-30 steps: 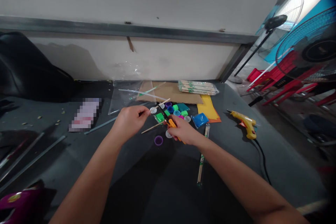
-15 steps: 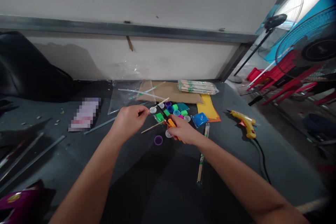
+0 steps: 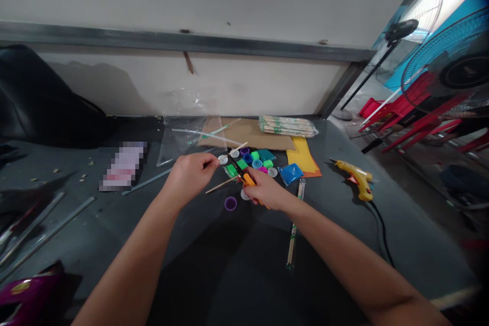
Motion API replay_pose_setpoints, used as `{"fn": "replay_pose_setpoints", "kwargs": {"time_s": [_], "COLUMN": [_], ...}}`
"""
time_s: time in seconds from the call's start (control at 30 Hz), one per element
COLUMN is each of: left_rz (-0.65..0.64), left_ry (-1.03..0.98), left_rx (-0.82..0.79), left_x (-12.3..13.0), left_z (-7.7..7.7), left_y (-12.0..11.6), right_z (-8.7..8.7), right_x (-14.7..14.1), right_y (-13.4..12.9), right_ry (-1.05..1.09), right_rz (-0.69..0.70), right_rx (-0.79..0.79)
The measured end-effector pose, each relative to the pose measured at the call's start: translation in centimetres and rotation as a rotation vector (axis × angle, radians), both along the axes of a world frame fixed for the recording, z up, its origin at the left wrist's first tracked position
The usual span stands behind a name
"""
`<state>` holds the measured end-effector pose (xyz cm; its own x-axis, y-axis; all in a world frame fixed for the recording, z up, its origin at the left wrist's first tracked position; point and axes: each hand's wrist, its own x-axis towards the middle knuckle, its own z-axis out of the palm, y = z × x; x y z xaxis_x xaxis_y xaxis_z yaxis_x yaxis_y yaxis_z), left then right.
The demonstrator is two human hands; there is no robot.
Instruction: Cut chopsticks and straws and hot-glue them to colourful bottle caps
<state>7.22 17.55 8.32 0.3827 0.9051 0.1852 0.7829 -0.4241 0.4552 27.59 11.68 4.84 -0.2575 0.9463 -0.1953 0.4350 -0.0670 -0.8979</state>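
Left hand (image 3: pixel 190 177): fingers (image 3: pixel 211 163) closed in a narrow pinch, apparently on a small white bottle cap (image 3: pixel 222 160), though the view is poor. Right hand (image 3: pixel 265 189): fingers (image 3: pixel 254 175) wrapped round orange-handled scissors (image 3: pixel 249 180), held over coloured plastic bottle caps (image 3: pixel 248 159) on a grey table (image 3: pixel 382 224), near a clear bag of wooden sticks (image 3: pixel 288 126) and a blue pouch (image 3: pixel 290 173).

Orange-handled scissors (image 3: pixel 241 171) in R hand (image 3: pixel 265 189), black blades angled up-left, approx. closed. Thin wooden stick (image 3: pixel 221 185) runs low-left from under R hand. L hand (image 3: pixel 190 177) pinched just beside white cap (image 3: pixel 223 160); held item unclear. Mixed plastic bottle caps (image 3: pixel 247 158) piled behind blades on desk (image 3: pixel 336 244).
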Motion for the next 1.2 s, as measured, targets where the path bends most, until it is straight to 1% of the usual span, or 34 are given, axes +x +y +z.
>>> {"fn": "replay_pose_setpoints", "kwargs": {"time_s": [0.33,0.57,0.8,0.9,1.07,1.13,1.2], "left_rz": [0.018,0.002,0.016,0.018,-0.037,-0.059,-0.055], "left_ry": [0.024,0.022,0.018,0.040,0.127,0.156,0.164], "left_rx": [0.004,0.016,-0.010,0.007,0.065,0.067,0.060], "left_x": [0.36,0.36,0.47,0.55,0.73,0.83,0.96], "left_z": [0.01,-0.30,-0.21,-0.28,-0.64,-0.78,-0.83], "left_y": [-0.22,-0.01,-0.17,-0.17,-0.20,-0.30,-0.44], "right_z": [0.52,0.40,0.31,0.17,0.12,0.19,0.24], "right_x": [-0.25,-0.21,-0.19,-0.22,-0.19,-0.17,-0.18], "right_y": [0.11,0.13,0.13,0.11,0.13,0.19,0.25], "right_ry": [-0.044,-0.017,-0.043,-0.061,-0.075,-0.080,-0.105], "right_rz": [-0.013,-0.002,0.000,-0.016,-0.032,-0.027,-0.023], "right_rx": [0.008,0.003,0.018,0.040,0.073,0.081,0.100]}}
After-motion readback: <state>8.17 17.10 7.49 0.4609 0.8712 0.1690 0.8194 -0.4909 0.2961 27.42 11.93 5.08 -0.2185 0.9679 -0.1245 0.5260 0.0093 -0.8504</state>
